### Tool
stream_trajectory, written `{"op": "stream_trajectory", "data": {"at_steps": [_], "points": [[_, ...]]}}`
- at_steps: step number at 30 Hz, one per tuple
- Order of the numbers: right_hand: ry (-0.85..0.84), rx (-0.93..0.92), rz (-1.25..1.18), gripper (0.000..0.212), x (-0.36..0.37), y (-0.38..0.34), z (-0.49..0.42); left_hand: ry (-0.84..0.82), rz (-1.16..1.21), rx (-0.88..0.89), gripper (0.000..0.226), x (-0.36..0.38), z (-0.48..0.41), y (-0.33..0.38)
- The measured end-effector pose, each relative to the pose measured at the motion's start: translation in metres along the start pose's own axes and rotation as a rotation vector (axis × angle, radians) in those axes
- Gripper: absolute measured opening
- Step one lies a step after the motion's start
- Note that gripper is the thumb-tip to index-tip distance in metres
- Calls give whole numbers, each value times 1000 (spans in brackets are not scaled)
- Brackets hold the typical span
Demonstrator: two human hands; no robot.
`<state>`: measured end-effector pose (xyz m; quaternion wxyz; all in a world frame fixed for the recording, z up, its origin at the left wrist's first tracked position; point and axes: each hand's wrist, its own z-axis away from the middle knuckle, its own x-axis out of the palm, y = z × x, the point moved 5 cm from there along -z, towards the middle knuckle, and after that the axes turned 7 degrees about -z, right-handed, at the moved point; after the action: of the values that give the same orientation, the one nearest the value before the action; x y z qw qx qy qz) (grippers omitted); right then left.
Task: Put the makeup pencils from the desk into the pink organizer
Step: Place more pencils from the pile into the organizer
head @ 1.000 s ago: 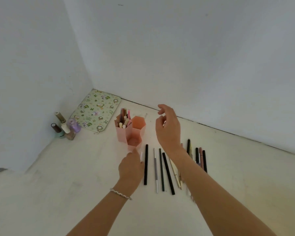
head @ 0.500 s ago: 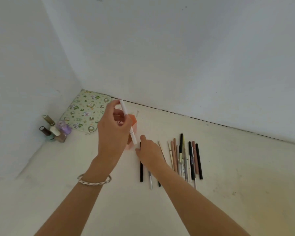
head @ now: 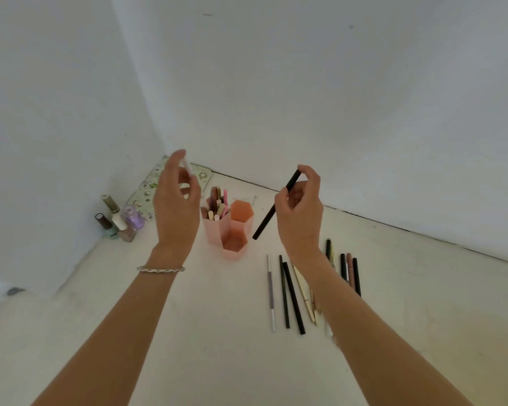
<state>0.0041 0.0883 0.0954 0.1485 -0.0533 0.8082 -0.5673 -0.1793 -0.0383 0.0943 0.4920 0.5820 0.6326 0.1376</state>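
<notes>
The pink organizer [head: 235, 248] has three hexagonal cups; its far left cup holds several pencils. My left hand [head: 175, 206] is raised just left of it, fingers closed on a white pencil [head: 187, 167] whose tip shows above the fingers. To the right of the organizer, my right hand [head: 301, 212] pinches a black pencil [head: 272, 213] that slants down toward the cups, in the air. Several makeup pencils [head: 292, 297] lie in a row on the desk [head: 217, 332] below my right wrist, some hidden under the forearm.
Nail polish bottles [head: 121, 221] stand in the left corner against the wall. A floral pouch [head: 147, 191] lies behind my left hand. White walls close the desk at the left and the back.
My right hand has picked a black pencil off the desk and lifted it beside the organizer. My left hand, with the white pencil, has shifted left and up, uncovering the cups.
</notes>
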Motion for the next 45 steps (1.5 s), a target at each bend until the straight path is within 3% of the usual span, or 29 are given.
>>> {"op": "stream_trajectory", "data": {"at_steps": [5,8,12,20,27,30,34,37,39,41,45], "points": [[-2,-142,-130,39,11,-31,5,-215,-203,65,22,23,25,-27],[30,-188,-198,38,18,-40,5,-76,-208,-5,32,4,25,-34],[-27,-253,-130,40,42,-40,1,57,-105,-89,30,-22,17,-33],[-196,-315,111,34,74,-21,6,-40,-20,-196,34,-25,28,-30],[-150,-114,-48,36,75,-15,-7,-94,21,-236,36,-9,42,-29],[-243,-108,-4,34,81,-9,-4,-95,38,-251,36,-8,44,-31],[-418,-187,252,23,92,9,9,-93,58,-258,35,-6,46,-33],[-381,-380,357,19,91,18,21,-94,37,-241,33,-6,47,-27],[-311,-374,313,30,83,17,20,-86,31,-211,27,-5,55,-15],[-204,-309,199,38,66,12,11,-163,21,-131,17,6,72,2],[-88,-155,122,37,30,16,-7,-660,-276,-92,4,63,125,15]]}}
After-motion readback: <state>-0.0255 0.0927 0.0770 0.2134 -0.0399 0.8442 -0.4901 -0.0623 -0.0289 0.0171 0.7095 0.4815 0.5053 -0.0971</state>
